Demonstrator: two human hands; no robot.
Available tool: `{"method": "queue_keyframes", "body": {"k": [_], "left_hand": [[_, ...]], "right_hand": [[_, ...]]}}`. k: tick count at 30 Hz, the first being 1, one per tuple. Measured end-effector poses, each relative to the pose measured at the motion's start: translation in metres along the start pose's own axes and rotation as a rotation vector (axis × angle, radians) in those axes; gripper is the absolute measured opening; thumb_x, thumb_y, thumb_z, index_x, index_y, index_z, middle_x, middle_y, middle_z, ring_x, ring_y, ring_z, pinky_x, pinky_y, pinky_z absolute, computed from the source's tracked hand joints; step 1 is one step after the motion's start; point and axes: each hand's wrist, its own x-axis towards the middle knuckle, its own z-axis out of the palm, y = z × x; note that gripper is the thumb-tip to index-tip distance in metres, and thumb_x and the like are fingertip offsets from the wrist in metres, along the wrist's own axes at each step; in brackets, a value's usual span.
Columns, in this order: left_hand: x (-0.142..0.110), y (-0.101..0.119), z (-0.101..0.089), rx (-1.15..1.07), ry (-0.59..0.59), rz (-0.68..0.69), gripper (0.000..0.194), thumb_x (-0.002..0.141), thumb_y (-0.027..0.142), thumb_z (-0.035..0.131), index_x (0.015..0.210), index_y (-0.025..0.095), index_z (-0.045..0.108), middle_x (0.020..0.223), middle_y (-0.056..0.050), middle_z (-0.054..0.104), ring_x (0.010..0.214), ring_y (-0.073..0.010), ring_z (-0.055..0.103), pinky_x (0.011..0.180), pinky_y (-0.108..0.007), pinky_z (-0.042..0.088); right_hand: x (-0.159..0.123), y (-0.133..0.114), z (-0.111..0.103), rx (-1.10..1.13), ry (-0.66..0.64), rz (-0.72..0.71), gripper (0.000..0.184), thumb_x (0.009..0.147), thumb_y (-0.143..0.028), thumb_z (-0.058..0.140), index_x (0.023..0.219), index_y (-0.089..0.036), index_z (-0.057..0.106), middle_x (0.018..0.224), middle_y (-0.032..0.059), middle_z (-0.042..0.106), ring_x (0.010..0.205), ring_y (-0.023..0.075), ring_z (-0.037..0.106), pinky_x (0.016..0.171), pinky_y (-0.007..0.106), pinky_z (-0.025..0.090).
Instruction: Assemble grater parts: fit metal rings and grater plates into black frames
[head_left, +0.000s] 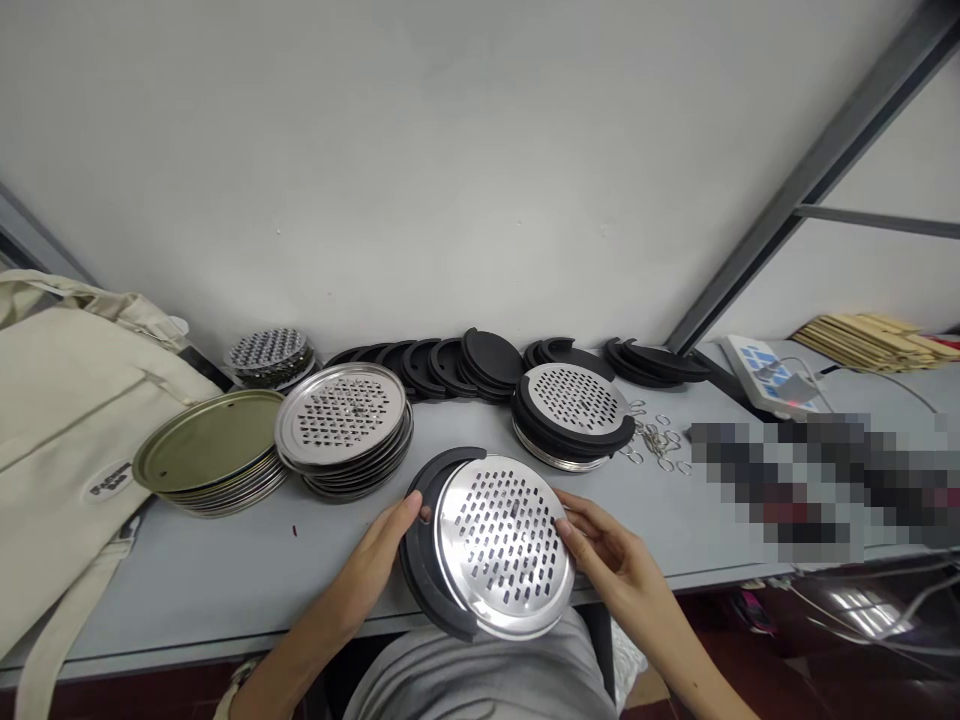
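Observation:
My left hand (pixel 373 558) and my right hand (pixel 600 545) hold a round perforated steel grater plate (pixel 499 545) between them, tilted up above the table's front edge. A black C-shaped ring (pixel 424 565) wraps the plate's left rim, and my left thumb rests against it. My right fingers grip the plate's right rim. Behind my hands lie a stack of perforated plates (pixel 343 415), a stack of olive-lined metal discs (pixel 208 440), a row of black rings (pixel 427 367) and a stack of ringed plates (pixel 571 398). Small wire loops (pixel 656 442) lie to the right.
A cream canvas bag (pixel 75 400) lies along the left of the grey table (pixel 225 590). Another perforated stack (pixel 268 347) stands at the back. Farther right are a white device with blue keys (pixel 765 375), flat wooden sticks (pixel 874 342) and a pixelated patch (pixel 810 480).

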Motion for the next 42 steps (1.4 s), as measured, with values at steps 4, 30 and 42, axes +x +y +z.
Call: {"method": "queue_keyframes", "body": {"k": [4, 30, 42], "left_hand": [[-0.004, 0.005, 0.002, 0.035, 0.038, -0.038, 0.050, 0.080, 0.062, 0.056, 0.102, 0.018, 0.069, 0.117, -0.008, 0.067, 0.121, -0.0281, 0.053, 0.107, -0.037, 0.038], [-0.017, 0.018, 0.008, 0.144, 0.054, -0.037, 0.041, 0.086, 0.055, 0.053, 0.104, 0.021, 0.068, 0.123, -0.004, 0.064, 0.129, -0.0260, 0.046, 0.112, -0.034, 0.031], [-0.002, 0.010, 0.001, 0.042, 0.045, -0.073, 0.047, 0.083, 0.059, 0.054, 0.094, 0.017, 0.071, 0.110, -0.007, 0.069, 0.116, -0.0279, 0.057, 0.106, -0.037, 0.038]], "right_hand": [[0.000, 0.000, 0.000, -0.025, 0.028, 0.000, 0.047, 0.090, -0.043, 0.060, 0.133, -0.023, 0.055, 0.122, 0.0097, 0.066, 0.111, 0.0272, 0.062, 0.096, 0.039, 0.050], [-0.001, -0.004, 0.003, -0.086, 0.047, -0.027, 0.050, 0.089, -0.046, 0.059, 0.132, -0.021, 0.056, 0.126, 0.0101, 0.064, 0.116, 0.0292, 0.059, 0.098, 0.040, 0.049], [0.007, -0.016, -0.002, -0.042, 0.083, 0.026, 0.049, 0.082, -0.053, 0.064, 0.120, -0.021, 0.064, 0.114, 0.0106, 0.069, 0.107, 0.0287, 0.063, 0.098, 0.041, 0.049]]}}
